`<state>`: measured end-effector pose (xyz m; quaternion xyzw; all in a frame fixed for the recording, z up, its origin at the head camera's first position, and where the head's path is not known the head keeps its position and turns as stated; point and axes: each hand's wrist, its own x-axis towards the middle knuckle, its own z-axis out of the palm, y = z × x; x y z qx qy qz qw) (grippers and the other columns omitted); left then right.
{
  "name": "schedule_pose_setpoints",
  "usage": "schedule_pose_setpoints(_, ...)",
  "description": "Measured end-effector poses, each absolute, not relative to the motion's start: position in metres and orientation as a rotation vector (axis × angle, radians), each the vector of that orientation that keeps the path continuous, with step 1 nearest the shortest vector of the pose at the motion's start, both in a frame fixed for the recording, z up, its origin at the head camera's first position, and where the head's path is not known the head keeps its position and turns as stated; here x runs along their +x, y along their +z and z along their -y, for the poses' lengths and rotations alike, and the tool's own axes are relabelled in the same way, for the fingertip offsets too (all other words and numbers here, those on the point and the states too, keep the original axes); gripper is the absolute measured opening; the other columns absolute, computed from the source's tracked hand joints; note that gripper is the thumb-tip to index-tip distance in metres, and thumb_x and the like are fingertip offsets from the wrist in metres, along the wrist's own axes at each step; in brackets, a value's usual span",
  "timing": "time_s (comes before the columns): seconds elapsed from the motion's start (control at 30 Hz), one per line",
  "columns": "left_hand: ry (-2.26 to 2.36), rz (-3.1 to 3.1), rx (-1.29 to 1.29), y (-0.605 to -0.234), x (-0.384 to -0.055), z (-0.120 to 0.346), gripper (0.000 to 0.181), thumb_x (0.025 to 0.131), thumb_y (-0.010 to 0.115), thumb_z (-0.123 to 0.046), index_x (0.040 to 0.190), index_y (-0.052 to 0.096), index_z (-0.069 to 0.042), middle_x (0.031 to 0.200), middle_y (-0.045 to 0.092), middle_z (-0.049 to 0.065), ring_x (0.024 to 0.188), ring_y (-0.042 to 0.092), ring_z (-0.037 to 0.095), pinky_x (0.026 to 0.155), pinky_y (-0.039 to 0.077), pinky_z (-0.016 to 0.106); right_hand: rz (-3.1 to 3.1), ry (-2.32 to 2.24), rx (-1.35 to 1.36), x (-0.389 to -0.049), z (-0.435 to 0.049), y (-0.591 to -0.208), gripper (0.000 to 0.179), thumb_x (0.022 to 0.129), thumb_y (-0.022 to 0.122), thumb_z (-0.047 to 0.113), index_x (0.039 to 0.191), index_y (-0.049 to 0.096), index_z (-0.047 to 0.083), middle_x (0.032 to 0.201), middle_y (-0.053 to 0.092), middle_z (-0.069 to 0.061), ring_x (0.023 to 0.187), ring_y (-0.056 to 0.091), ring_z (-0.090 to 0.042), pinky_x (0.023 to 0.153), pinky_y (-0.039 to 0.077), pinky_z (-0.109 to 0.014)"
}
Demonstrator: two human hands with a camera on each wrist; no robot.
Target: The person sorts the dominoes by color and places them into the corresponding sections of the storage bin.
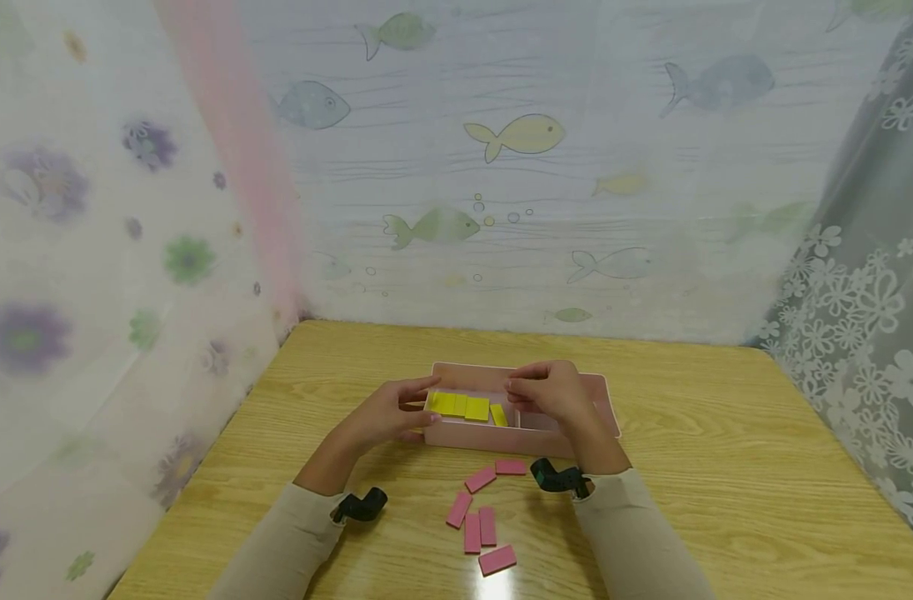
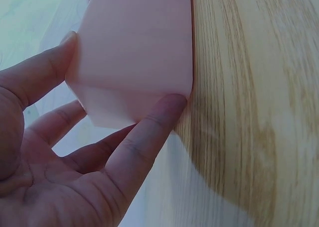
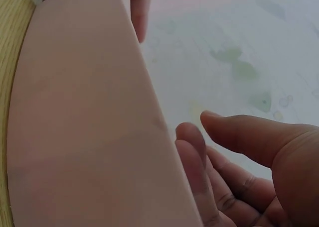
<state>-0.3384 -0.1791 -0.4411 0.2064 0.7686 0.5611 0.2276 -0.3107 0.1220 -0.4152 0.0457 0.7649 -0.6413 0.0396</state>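
A long pink box [image 1: 471, 437] stands on the table, a divider splitting it into compartments. My left hand [image 1: 377, 417] grips its left end, thumb and fingers spread across the corners; in the left wrist view, fingertips [image 2: 172, 102] touch the box wall [image 2: 134, 43]. Several yellow tiles [image 1: 476, 408] lie in the left compartment, and one yellow tile [image 1: 498, 415] sits at an angle near the divider. Over the box, close to the divider, is my right hand [image 1: 554, 392] with fingers loosely bent. The right wrist view shows a gap between thumb [image 3: 234, 132] and fingers, nothing visible there.
Several pink tiles [image 1: 487, 527] lie scattered on the wooden table [image 1: 696, 500] in front of the box, between my forearms. Behind the table hangs a fish-patterned curtain [image 1: 516, 250]. Flowered cloth [image 1: 112, 275] hangs on the left, and a grey floral curtain [image 1: 869, 333] on the right.
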Motion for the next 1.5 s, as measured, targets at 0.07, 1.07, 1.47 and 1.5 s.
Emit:
schedule_pose_setpoints(0.07,1.545,-2.118,0.572,-0.442,-0.339,0.179,0.072,0.098,0.074,-0.021,0.161,0.039,-0.022,0.16,0.042,0.022,0.136,0.056,0.036,0.089,0.062,0.048,-2.337,-1.967,0.116,-0.309,-0.122,-0.414,0.033,0.097,0.075,0.019,0.122,0.072,-0.001,0.113,0.076,-0.02,0.092,0.078,-0.026,0.079,0.065,-0.036)
schedule_pose_setpoints(1.07,1.553,-2.123,0.584,-0.442,-0.34,0.179,0.072,0.098,0.074,-0.022,0.161,0.039,-0.019,0.158,0.045,0.024,0.131,0.06,0.035,0.089,0.063,0.047,-2.31,-1.608,-0.038,-0.306,-0.07,-0.391,0.1,0.091,0.051,0.081,0.161,0.037,0.011,0.168,0.032,-0.012,0.151,0.033,-0.046,0.115,0.035,-0.072)
schedule_pose_setpoints(1.47,1.54,-2.133,0.576,-0.446,-0.349,0.181,0.074,0.097,0.076,-0.023,0.161,0.04,-0.021,0.157,0.047,0.021,0.129,0.061,0.032,0.088,0.063,0.046,-2.27,-1.763,0.106,-0.315,-0.064,-0.401,0.081,0.098,0.056,0.066,0.152,0.051,0.006,0.168,0.03,-0.018,0.143,0.04,-0.055,0.11,0.047,-0.062)
schedule_pose_setpoints(1.5,1.539,-2.131,0.579,-0.447,-0.351,0.181,0.074,0.096,0.076,-0.023,0.161,0.04,-0.021,0.158,0.047,0.021,0.129,0.061,0.032,0.088,0.063,0.046,-2.261,-1.78,0.12,-0.316,-0.064,-0.401,0.081,0.098,0.056,0.065,0.152,0.051,0.005,0.167,0.03,-0.018,0.143,0.04,-0.054,0.11,0.047,-0.063)
